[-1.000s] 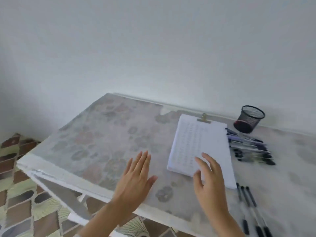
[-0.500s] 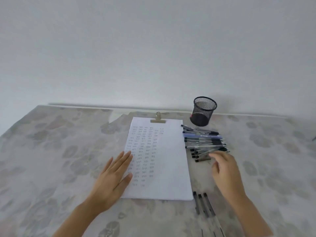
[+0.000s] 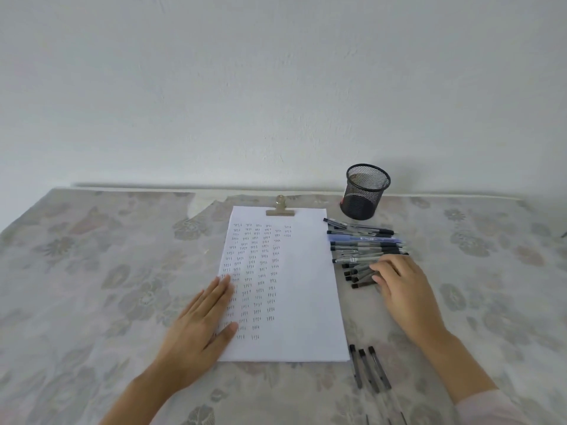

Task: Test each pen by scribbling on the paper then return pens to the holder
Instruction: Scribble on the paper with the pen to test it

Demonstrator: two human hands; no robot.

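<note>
A white sheet of paper (image 3: 303,289) with columns of small scribbles lies in the middle of the table, held at its top by a brass clip (image 3: 280,209). My left hand (image 3: 201,325) lies flat on the sheet's left edge. Right of the sheet is a pile of several pens (image 3: 365,243). My right hand (image 3: 402,291) rests on the near end of that pile, fingers bent over the pens; whether it grips one is unclear. A black mesh holder (image 3: 365,191) stands behind the pens. Three more pens (image 3: 369,368) lie near the sheet's bottom right corner.
The table carries a pale floral cloth (image 3: 101,271). A white wall (image 3: 276,87) rises right behind the table's far edge, close to the holder.
The view swung from the table's left corner to face it squarely. My left hand came to rest on the paper's edge. My right hand moved from the sheet onto the pen pile.
</note>
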